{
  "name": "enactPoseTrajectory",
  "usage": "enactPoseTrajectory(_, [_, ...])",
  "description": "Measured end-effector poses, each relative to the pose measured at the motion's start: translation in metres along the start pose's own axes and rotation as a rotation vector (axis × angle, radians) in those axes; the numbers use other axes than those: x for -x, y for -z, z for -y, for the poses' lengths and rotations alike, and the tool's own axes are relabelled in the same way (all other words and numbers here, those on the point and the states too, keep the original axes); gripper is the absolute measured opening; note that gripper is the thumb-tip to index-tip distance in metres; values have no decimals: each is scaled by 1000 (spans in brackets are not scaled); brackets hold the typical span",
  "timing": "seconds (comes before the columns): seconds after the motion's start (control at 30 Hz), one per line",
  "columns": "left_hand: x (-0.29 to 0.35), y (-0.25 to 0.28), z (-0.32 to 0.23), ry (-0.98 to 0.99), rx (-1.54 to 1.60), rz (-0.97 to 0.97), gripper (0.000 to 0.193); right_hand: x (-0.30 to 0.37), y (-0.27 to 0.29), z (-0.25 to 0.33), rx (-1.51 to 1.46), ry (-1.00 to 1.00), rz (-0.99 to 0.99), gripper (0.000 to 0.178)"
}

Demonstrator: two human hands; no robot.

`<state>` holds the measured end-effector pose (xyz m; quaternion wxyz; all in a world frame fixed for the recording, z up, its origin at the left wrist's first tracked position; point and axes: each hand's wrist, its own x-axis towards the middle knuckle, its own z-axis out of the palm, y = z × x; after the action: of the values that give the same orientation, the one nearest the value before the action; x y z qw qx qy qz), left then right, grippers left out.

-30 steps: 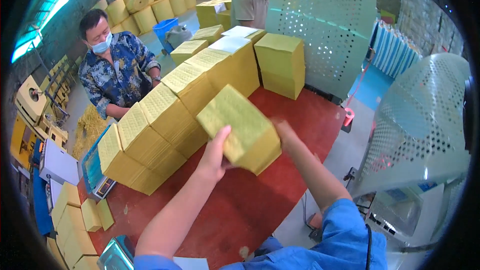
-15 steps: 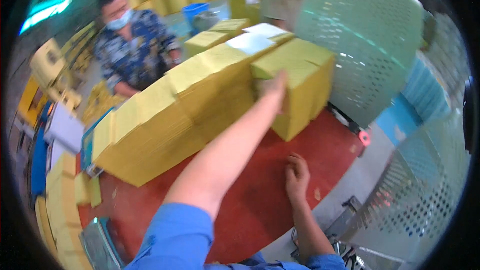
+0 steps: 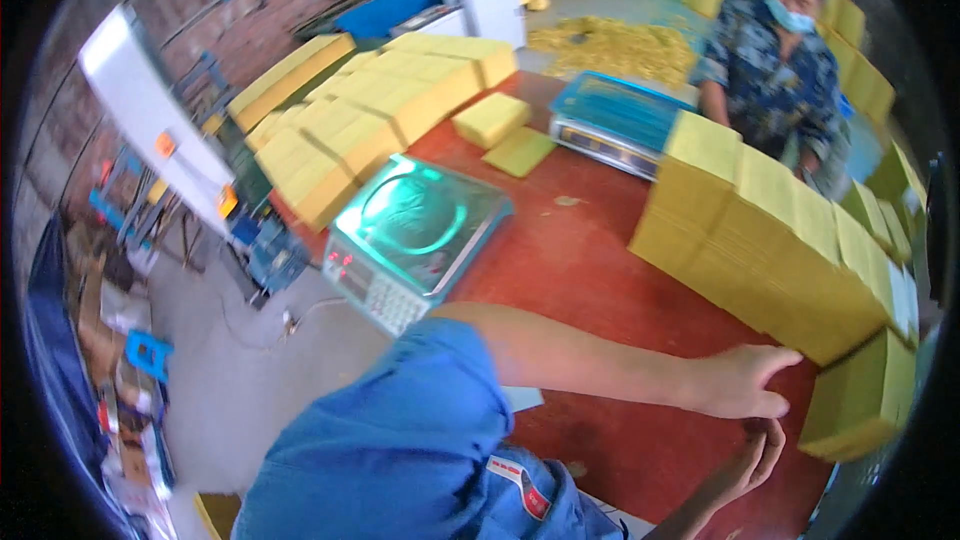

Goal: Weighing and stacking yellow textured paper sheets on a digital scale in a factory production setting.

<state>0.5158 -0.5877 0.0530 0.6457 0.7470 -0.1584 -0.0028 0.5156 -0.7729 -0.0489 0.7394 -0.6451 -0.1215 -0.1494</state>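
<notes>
Over the red table (image 3: 590, 260), my left hand (image 3: 745, 383) reaches out with thumb and forefinger apart and nothing between them. Just below it is my right hand (image 3: 748, 465), empty, its fingers loosely bent and apart. Close to my left fingertips stands a block of stacked yellow paper (image 3: 858, 395) at the table's right end. Adjoining that block, a long row of tall yellow paper stacks (image 3: 770, 250) runs toward the far side. Pale sheets (image 3: 903, 300) lie on the row's right end.
A lit digital scale (image 3: 420, 230) sits left of centre, and a blue-topped scale (image 3: 615, 125) farther back. Small yellow stacks (image 3: 492, 120) lie between them. More paper stacks (image 3: 400, 95) line the table's left edge. Across the table is a masked co-worker (image 3: 775, 70) in camouflage.
My view has swung left, bringing the lit scale and left-hand stacks into sight. My left hand has come off the yellow paper block and now is beside my right hand.
</notes>
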Motion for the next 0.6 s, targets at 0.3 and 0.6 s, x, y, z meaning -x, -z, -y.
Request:
enactPoseTrajectory(0.3, [388,318,6,406,-1073,-938,28,159,-252,77,-258,-229,890,24])
enactPoseTrajectory(0.6, [578,538,92,824,-1512,-606,63,414,-485,31,-371,-926,1578,30])
